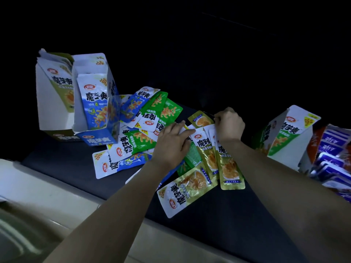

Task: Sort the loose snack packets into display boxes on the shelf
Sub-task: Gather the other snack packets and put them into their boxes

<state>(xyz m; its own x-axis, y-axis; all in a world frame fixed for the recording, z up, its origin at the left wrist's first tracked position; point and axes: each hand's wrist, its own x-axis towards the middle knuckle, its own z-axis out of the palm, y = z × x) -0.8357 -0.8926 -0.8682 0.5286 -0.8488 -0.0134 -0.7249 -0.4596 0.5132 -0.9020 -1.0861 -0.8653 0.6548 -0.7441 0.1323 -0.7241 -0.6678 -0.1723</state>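
My left hand (171, 144) flat on the packet pile (140, 139), fingers straight, my right hand (228, 123) curled, pinching the olive packets (228, 168) by their tops, blue display box (98, 137) at far left.

Very dim, almost black behind and above. Dark matte shelf (62, 162) stretching back into shadow. Along its near edge, a pale cream ledge (57, 196), brightest at the left. Below that, a blurred pale shape (17, 230), possibly a lower fitting.

Near shelf (62, 160) bare — packets (140, 141) sprawl between blue box (98, 140) and green box (284, 133).
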